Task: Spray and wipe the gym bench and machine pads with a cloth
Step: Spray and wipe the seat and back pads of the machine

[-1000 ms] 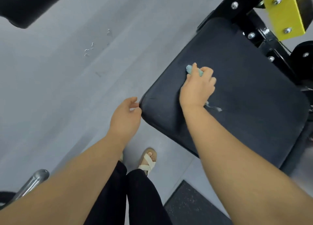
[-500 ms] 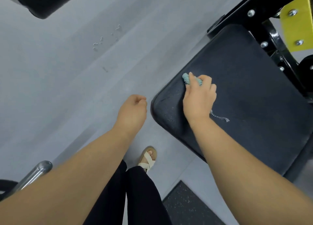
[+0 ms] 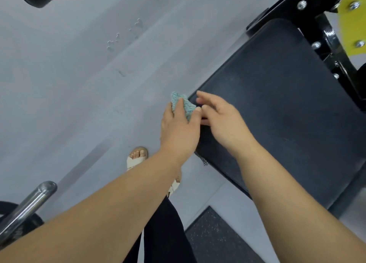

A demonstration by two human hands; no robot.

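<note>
A person is standing over a black seat pad (image 3: 287, 108) and looking down at both hands, which are meeting at the pad's near-left corner. The left hand (image 3: 179, 130) is gripping a small teal cloth (image 3: 184, 104), with its fingers curled over the bunched fabric and holding it just off the corner's edge, above the grey floor (image 3: 79, 88). The right hand (image 3: 222, 118) is hovering over the pad right beside it, its fingers loosely spread and gripping nothing; its fingertips are close to the left hand's, though whether they are touching the cloth cannot be told. A scrap of dark mesh (image 3: 202, 159) is hanging at the pad's edge below the left wrist. Behind the pad, a black bolted frame (image 3: 328, 37) is carrying a yellow plate (image 3: 350, 19). A sandalled foot (image 3: 136, 159) is resting on the floor below the hands, near a chrome bar (image 3: 29, 203) at lower left and a speckled black mat (image 3: 213, 241).
</note>
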